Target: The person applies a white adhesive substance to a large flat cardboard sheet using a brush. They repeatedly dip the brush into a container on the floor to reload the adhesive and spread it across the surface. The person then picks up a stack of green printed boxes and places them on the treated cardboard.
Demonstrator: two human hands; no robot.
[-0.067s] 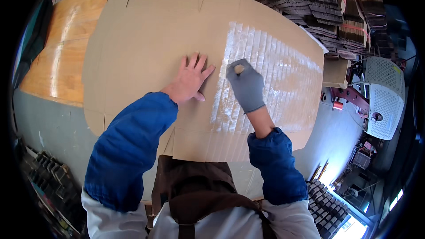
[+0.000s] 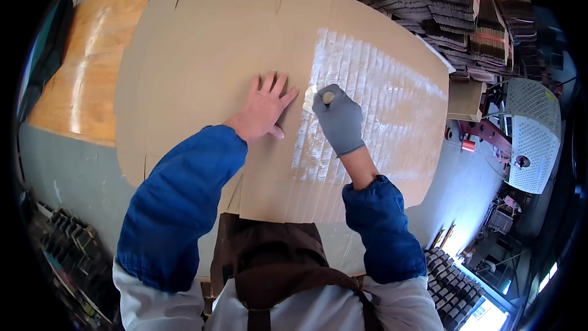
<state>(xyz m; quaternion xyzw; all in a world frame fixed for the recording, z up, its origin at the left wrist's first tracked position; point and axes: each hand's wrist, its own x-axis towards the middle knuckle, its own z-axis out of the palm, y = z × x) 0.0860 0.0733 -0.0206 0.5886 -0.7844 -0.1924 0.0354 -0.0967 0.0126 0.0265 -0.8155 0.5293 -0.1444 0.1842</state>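
Observation:
A large sheet of brown cardboard (image 2: 202, 49) with slits in its edges lies flat before me. Its right part carries a shiny, whitish patch of streaks (image 2: 392, 86), seemingly a wet coating, crossed by parallel ridges. Bare and with fingers spread, my left hand (image 2: 260, 110) presses flat on the plain cardboard left of the patch. My right hand (image 2: 340, 122), in a grey glove, is closed in a fist at the patch's left edge. A round, tan handle end (image 2: 329, 97) pokes out of the fist; whatever lies beneath it is hidden by the hand.
Under the sheet is a grey surface (image 2: 67, 165), with an orange-brown wooden board (image 2: 86, 67) at the far left. Bundled stacks of folded cardboard (image 2: 429, 6) rise at the back right. A white perforated metal guard (image 2: 533, 153) stands to the right.
My right fist has shifted very slightly left along the coated patch's edge. My left hand stays where it was.

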